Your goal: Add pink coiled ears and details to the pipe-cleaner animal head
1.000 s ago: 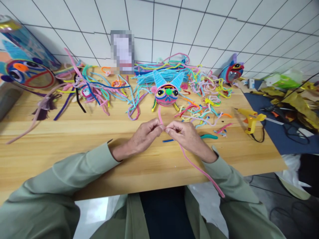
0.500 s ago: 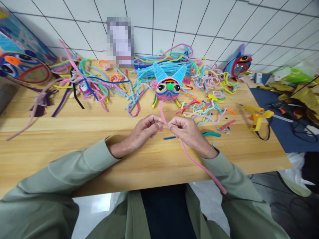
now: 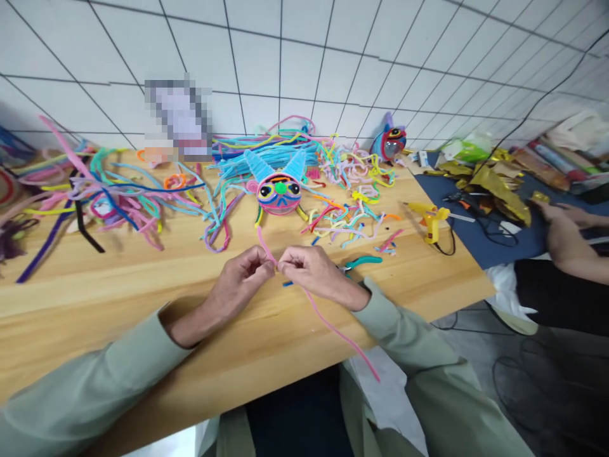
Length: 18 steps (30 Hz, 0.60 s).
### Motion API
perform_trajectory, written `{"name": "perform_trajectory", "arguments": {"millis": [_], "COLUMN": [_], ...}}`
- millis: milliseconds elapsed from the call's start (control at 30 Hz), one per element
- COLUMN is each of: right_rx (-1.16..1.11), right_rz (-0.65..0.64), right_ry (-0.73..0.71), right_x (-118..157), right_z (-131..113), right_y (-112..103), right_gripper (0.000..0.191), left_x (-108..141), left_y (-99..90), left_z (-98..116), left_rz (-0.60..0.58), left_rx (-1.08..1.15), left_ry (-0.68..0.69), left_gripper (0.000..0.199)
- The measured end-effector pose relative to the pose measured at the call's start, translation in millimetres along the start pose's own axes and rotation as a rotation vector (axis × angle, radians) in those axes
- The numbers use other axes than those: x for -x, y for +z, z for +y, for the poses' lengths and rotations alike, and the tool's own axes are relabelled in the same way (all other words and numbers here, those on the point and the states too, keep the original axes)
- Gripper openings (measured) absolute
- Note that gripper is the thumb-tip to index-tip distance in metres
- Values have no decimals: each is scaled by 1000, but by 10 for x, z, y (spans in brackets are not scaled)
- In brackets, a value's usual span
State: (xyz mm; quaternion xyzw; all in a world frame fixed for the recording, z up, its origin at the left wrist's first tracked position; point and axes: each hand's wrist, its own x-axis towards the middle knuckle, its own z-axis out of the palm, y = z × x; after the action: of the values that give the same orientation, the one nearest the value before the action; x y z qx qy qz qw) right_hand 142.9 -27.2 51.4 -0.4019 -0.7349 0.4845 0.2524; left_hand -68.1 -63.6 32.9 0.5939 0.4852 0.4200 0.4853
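A long pink pipe cleaner [image 3: 340, 332] runs between my hands, its tail hanging past the table's front edge. My left hand [image 3: 240, 282] pinches it near its upper end. Close beside, my right hand [image 3: 311, 273] is closed around it, fingertips nearly touching the left ones. Just beyond them sits a small animal face [image 3: 280, 193] with blue pointed ears, a green nose and yellow legs. Teal-handled pliers [image 3: 365, 261] lie partly behind my right wrist. A short blue piece [image 3: 288, 284] rests under my right hand.
Pipe cleaners [image 3: 266, 155] are heaped along the wall, with cut scraps [image 3: 352, 222] at right. A yellow glue gun [image 3: 432, 223] stands near a blue mat [image 3: 480, 244]. Another person's arm [image 3: 575, 238] reaches in at far right. A second animal face [image 3: 391, 141] is by the wall.
The view has swung right, bringing another person's arm into sight. My left fingers have closed onto the pink pipe cleaner. The right hand still grips it.
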Motion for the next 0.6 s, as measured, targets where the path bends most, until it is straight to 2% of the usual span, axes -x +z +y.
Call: {"name": "perform_trajectory", "arguments": {"millis": [167, 300, 400, 500, 600], "right_rx": [-42, -157, -77, 71, 276], "right_rz": [-28, -39, -46, -46, 111], "right_ry": [6, 27, 2, -43, -122], "right_x": [2, -14, -12, 87, 334], "right_z": [84, 106, 35, -60, -29], "right_y": [27, 41, 23, -129, -468], "right_gripper": [16, 25, 34, 26, 15], "left_x": [-3, -29, -38, -36, -33], "left_y": [-3, 20, 39, 50, 60], "left_z": [-17, -42, -36, -12, 19], "left_rz": [12, 20, 24, 44, 14], "left_rx": [33, 144, 215, 288, 379], "left_ry": [-11, -70, -89, -105, -138], "left_gripper": [29, 34, 38, 41, 46]}}
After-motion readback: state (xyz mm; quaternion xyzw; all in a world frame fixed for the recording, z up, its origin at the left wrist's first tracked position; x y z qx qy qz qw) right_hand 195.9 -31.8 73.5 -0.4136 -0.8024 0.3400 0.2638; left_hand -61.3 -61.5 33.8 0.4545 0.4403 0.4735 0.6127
